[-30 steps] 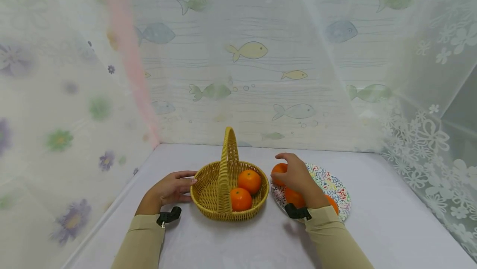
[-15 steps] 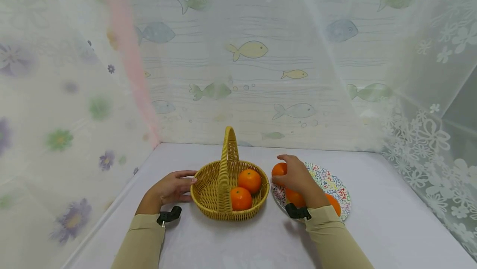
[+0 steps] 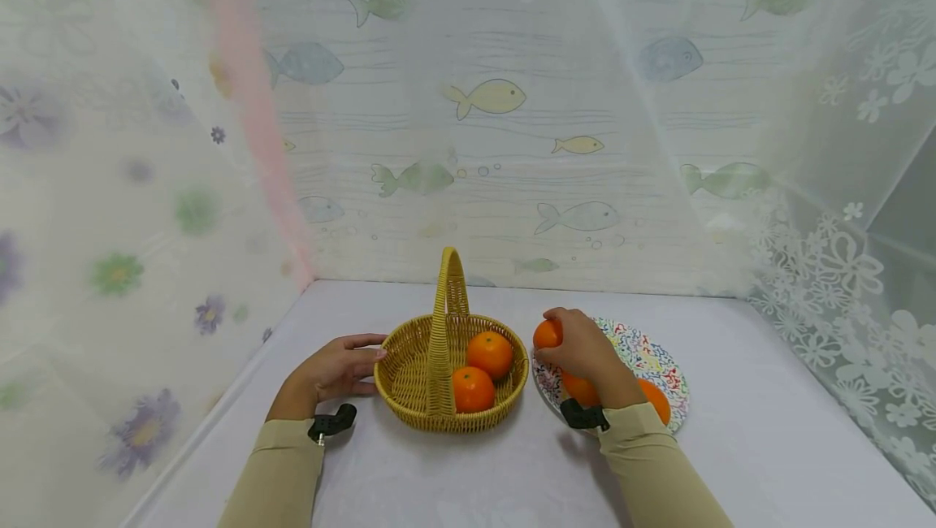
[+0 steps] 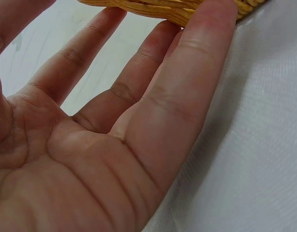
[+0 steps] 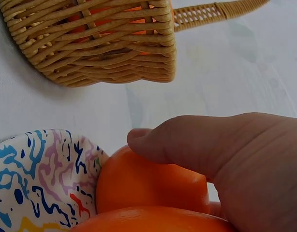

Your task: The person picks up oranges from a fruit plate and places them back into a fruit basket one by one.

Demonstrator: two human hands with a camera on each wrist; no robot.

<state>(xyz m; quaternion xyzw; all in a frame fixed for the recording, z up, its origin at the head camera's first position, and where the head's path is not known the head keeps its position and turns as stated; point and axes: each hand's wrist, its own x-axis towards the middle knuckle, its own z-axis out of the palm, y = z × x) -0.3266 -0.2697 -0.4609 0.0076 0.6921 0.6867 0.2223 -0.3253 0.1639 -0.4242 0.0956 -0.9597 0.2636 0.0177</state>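
In the head view, my left hand [image 3: 345,367] is at the left side of a yellow wicker basket [image 3: 409,416] with a tall arched handle. Its extended fingers touch the basket's side, fingertips right at the weave [image 4: 153,8] in the left wrist view. Two oranges [image 3: 490,356] lie in the basket's right half. On the right, my right hand [image 3: 585,348] grips an orange [image 3: 548,335] at the left edge of a colourfully patterned plate [image 3: 643,345]. Its thumb lies over that orange [image 5: 139,181] in the right wrist view; the other fingers are mostly hidden.
More oranges sit on the plate, one orange [image 3: 579,388] under my right wrist and another orange [image 3: 654,400] partly behind the sleeve. A white cloth [image 3: 468,479] covers the table. Printed curtains [image 3: 483,146] hang behind and on both sides.
My right hand's fingers have closed around the orange at the plate's left edge, its raised forefinger coming down. The left hand and the basket have stayed in place.
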